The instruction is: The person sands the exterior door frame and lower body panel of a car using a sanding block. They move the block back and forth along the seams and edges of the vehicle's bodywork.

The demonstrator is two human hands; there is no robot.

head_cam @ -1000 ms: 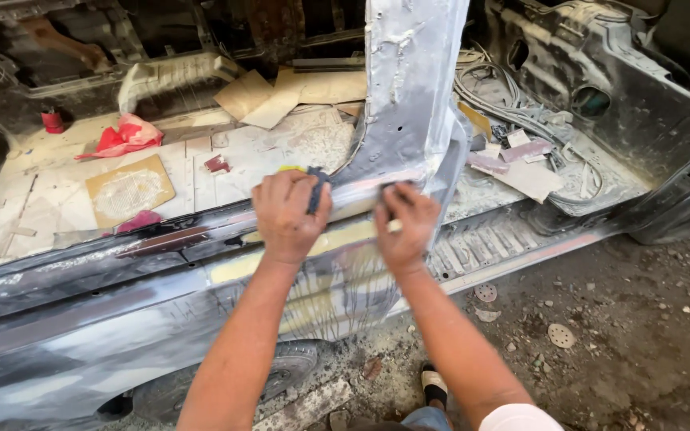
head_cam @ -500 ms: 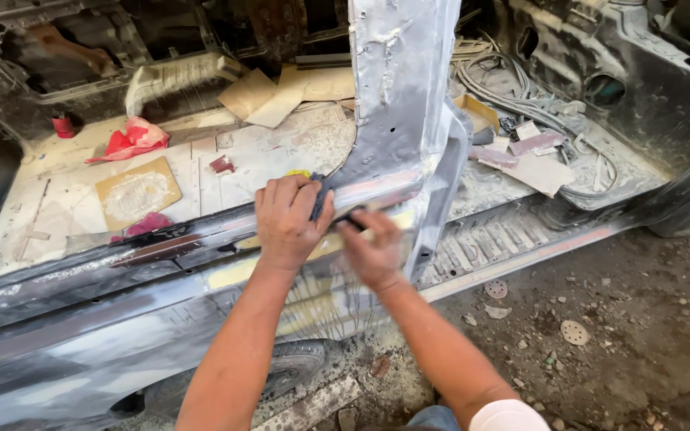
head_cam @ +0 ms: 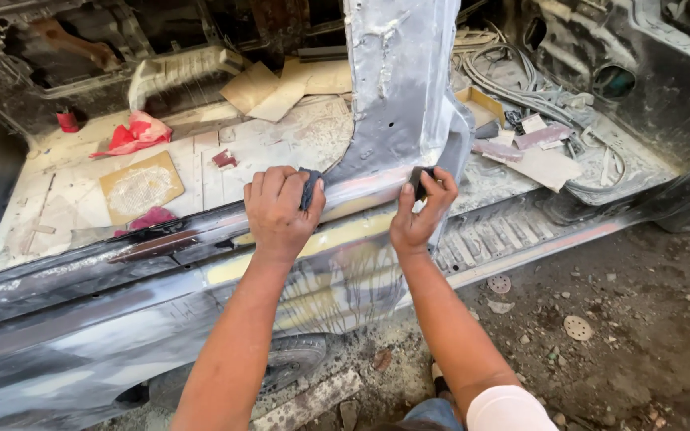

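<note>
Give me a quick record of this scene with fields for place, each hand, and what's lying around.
Place: stripped car body, bare door sill and grey pillar
Left hand: pressed on the sill, gripping a dark sanding pad
Right hand: pinching a second dark pad against the pillar base
Inside floor: red rag, cardboard pieces, loose cables
Ground: dirt, round sanding discs
</note>
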